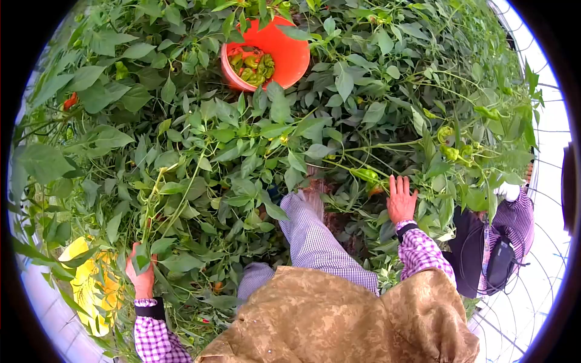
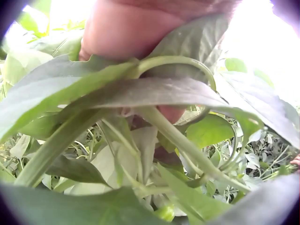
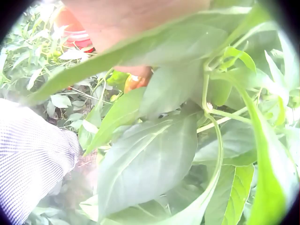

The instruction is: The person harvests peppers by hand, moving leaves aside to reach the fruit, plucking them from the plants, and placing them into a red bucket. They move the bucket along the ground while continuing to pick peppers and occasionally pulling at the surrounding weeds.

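Nearest the camera is a tan patterned apron [image 1: 327, 320], with purple checked sleeves [image 1: 154, 336] reaching out on both sides. The left hand [image 1: 143, 277] is low on the left, fingers curled round a leafy stem [image 1: 145, 259]. The left wrist view shows a fingertip tucked under the leaves. Just beside that hand lies a yellow sack [image 1: 91, 290], partly hidden by foliage.

A striped trouser leg [image 1: 315, 242] steps forward between the hands into the pepper plants [image 1: 200, 151]. The right hand [image 1: 401, 201] is spread flat with fingers straight, back upward, holding nothing. It rests among the leaves just beside an orange pepper [image 3: 136, 82] and near a green pepper [image 1: 366, 175].

At the right edge stands a second person [image 1: 514, 224] in a checked shirt. Farther off on the left hangs a red pepper [image 1: 70, 101]. Farthest away, an orange bucket [image 1: 293, 51] sits among the plants, holding green peppers [image 1: 254, 66].
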A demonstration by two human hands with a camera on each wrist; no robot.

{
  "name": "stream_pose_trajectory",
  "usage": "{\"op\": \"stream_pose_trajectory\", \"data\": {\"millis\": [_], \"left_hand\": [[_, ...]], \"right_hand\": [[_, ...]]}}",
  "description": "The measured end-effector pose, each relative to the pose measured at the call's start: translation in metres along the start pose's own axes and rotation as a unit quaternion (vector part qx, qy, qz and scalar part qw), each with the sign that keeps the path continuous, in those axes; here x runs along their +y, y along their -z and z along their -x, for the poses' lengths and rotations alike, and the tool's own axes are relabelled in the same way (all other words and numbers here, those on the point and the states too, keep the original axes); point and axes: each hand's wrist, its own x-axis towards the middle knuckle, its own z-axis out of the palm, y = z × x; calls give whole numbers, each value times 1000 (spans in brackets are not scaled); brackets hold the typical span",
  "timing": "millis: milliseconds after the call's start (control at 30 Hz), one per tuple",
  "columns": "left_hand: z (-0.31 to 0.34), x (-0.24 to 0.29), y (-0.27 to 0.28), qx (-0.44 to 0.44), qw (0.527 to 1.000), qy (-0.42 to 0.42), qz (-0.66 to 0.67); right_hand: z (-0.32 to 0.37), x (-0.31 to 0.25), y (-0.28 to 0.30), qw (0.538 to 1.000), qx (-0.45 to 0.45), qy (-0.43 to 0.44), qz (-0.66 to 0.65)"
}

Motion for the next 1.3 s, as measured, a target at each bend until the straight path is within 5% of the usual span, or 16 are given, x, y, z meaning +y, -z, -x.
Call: {"op": "stream_pose_trajectory", "data": {"millis": [233, 500, 1033, 1300], "left_hand": [[4, 20, 7, 28, 999, 18, -26], [-1, 72, 30, -46, 986, 116, -110], [-21, 41, 10, -78, 975, 142, -153], [-29, 7, -8, -70, 984, 155, -51]], "right_hand": [[1, 4, -10, 998, -34, 0, -52], [-1, 18, -11, 983, -79, 43, -158], [-6, 21, 35, 945, -170, 27, -279], [-3, 11, 22, 954, -120, -1, -274]]}}
